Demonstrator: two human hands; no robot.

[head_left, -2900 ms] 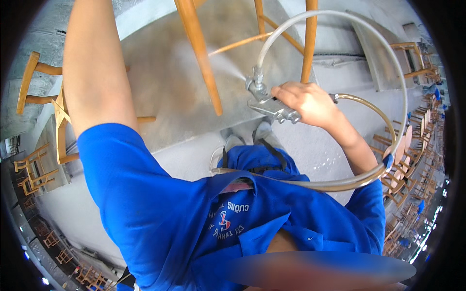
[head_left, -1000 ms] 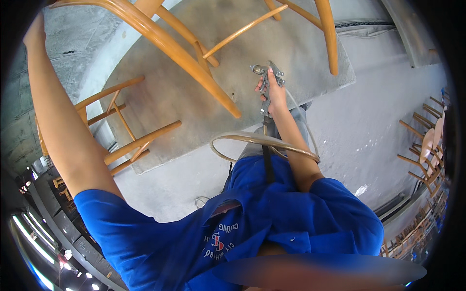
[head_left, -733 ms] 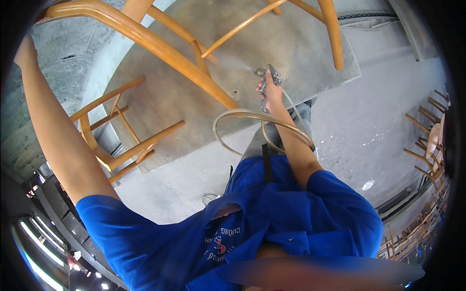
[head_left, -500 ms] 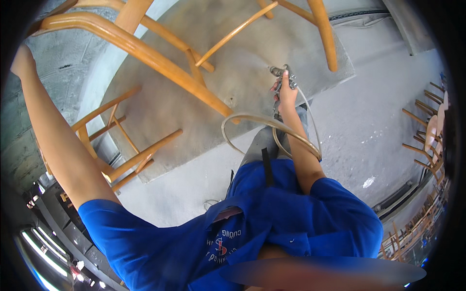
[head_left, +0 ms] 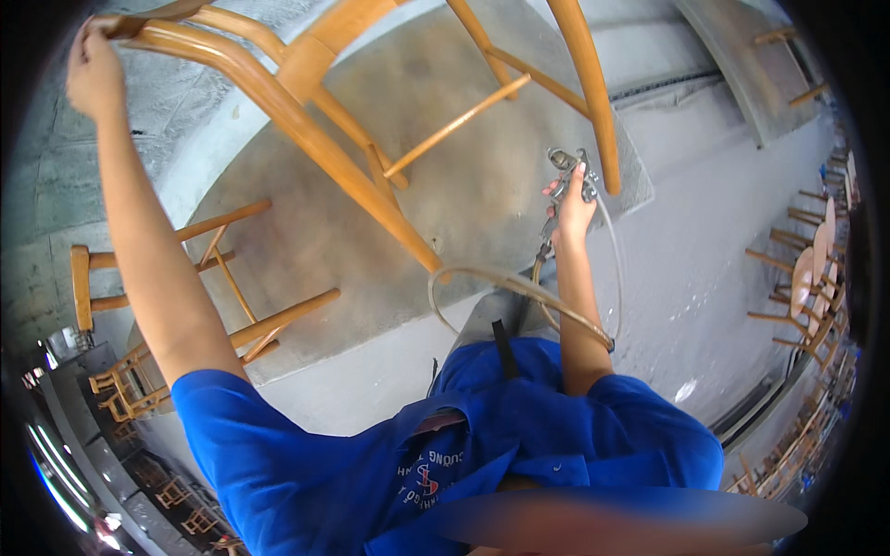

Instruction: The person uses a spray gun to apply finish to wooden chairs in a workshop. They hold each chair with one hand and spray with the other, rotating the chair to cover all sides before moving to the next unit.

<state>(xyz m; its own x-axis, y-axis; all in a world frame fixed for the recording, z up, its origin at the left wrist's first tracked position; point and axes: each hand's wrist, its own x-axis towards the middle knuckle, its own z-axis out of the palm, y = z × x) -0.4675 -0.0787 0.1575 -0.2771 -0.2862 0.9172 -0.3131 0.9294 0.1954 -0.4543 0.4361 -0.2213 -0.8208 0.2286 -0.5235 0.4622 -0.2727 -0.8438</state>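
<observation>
**Chair tipped, spray gun lifted**

Left hand [head_left: 93,74] gripping the top rail of the tilted wooden chair [head_left: 306,139], now leaning further over than half a second ago. Right hand [head_left: 573,206] closed around the metal spray gun [head_left: 567,167], raised nearer the chair leg, hose [head_left: 501,283] looping below. Underside now better exposed to the gun.

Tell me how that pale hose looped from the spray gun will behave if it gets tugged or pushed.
The hose hangs in loose loops below the spray gun in the right hand, so it is probably floppy and would trail rather than hold shape. It looks thin, so likely light. Its loops cross near a chair leg and might snag there.
</observation>
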